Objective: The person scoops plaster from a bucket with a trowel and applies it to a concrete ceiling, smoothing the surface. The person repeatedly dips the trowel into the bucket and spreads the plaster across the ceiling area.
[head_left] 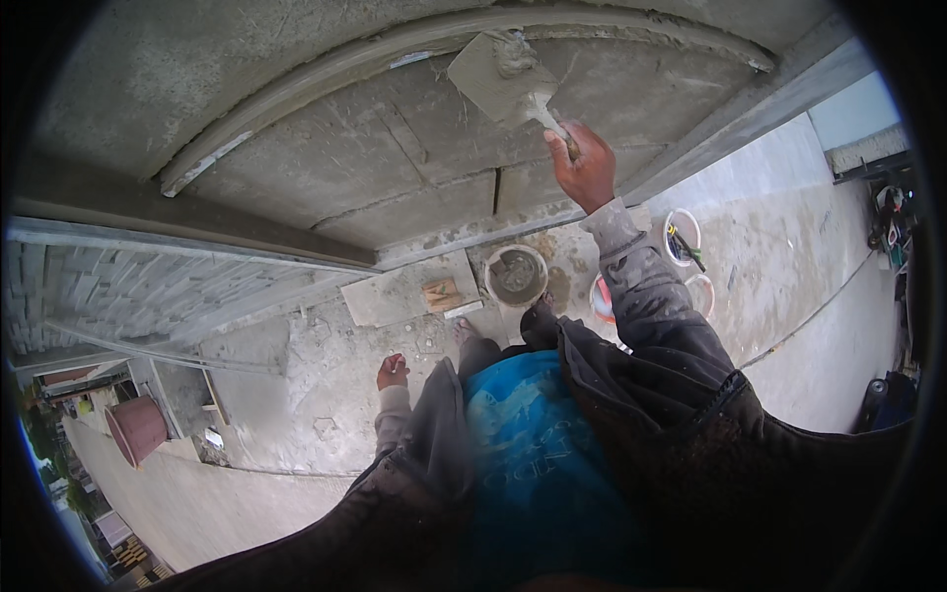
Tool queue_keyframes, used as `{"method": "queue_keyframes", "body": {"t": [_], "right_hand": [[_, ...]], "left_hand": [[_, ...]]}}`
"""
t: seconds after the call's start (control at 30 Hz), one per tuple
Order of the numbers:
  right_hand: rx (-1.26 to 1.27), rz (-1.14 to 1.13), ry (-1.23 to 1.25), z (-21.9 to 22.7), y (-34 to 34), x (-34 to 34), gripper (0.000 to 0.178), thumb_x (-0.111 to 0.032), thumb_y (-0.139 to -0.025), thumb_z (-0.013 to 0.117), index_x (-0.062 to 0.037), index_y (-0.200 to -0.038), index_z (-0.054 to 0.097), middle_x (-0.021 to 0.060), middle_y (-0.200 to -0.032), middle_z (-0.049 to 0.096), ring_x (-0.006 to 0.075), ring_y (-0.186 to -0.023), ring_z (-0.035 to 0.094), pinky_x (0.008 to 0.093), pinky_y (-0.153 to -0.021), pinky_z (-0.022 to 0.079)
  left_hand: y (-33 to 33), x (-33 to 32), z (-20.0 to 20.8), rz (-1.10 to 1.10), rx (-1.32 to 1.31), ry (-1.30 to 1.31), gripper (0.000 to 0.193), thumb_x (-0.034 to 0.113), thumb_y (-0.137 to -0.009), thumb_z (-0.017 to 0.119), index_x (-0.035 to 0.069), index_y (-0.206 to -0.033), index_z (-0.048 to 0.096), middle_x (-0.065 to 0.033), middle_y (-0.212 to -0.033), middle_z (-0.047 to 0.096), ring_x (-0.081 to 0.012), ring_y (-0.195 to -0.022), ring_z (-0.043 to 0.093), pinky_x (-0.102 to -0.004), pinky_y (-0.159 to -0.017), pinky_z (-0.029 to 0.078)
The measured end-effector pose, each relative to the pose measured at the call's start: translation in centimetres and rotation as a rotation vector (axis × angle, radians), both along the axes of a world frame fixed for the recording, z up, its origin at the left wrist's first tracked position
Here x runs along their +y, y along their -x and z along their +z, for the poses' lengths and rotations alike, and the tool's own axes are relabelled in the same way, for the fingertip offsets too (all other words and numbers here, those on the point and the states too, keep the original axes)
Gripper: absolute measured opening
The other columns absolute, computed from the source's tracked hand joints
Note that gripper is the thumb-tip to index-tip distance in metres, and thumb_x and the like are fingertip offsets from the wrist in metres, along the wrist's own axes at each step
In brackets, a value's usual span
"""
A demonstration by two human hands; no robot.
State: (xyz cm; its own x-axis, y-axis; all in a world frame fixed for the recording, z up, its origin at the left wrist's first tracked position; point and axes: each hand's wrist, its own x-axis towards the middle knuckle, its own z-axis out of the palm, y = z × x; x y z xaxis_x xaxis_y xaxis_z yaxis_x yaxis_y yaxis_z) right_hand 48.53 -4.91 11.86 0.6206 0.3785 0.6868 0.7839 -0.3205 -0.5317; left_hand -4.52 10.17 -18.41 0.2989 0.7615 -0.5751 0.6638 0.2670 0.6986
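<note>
My right hand (586,166) is raised to the grey wall (385,163) and closed around the handle of a trowel (496,89). A lump of wet mortar (513,54) sits on the far part of its blade. The blade lies over the lower edge of a curved raised moulding (326,84); whether it touches cannot be made out. Down at my left side hangs my left hand (393,371), its fingers curled in. Anything inside those fingers is too small to make out. A round bucket of mortar (516,275) stands on the floor below the wall.
White buckets, one with tools in it (682,237), stand to the right of the mortar bucket. A flat board (380,296) with a small wooden block (441,294) lies by my feet. Further left are a stone-clad wall (148,296) and a reddish tub (137,431).
</note>
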Motion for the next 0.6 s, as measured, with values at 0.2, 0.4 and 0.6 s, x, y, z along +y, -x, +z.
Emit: {"method": "queue_keyframes", "body": {"t": [0.2, 0.4, 0.6], "right_hand": [[-0.080, -0.167, 0.110, -2.3, 2.3, -3.6, 0.029, -0.032, -0.088, 0.076, -0.0052, -0.099, 0.072, 0.0138, -0.093, 0.072, 0.0328, -0.084, 0.070, 0.0405, -0.069, 0.055], [0.231, -0.009, 0.252, -7.2, 7.1, -8.8, 0.025, -0.029, -0.091, 0.073, -0.0052, -0.101, 0.072, 0.0154, -0.093, 0.071, 0.0320, -0.084, 0.070, 0.0385, -0.070, 0.055], [1.434, 0.382, -0.012, -18.2, 12.0, -13.7, 0.033, -0.036, -0.102, 0.061, -0.0040, -0.095, 0.065, 0.0005, -0.073, 0.058, 0.0098, -0.058, 0.056, 0.0270, -0.050, 0.044]], "left_hand": [[0.5, 0.2, -0.5, -0.035, 0.002, 0.041, 0.024, 0.025, -0.097, 0.066, 0.009, -0.115, 0.065, -0.0029, -0.094, 0.068, -0.0150, -0.076, 0.070, -0.0276, -0.053, 0.050], [4.4, 1.5, -0.7, -0.143, 0.075, 0.076, 0.028, 0.026, -0.097, 0.065, 0.008, -0.119, 0.065, -0.0039, -0.100, 0.069, -0.0164, -0.078, 0.071, -0.0286, -0.057, 0.051], [7.4, 2.3, 2.0, -0.235, 0.210, 0.048, 0.026, 0.021, -0.096, 0.066, 0.003, -0.115, 0.068, -0.0088, -0.094, 0.072, -0.0162, -0.073, 0.069, -0.0308, -0.068, 0.057]]}}
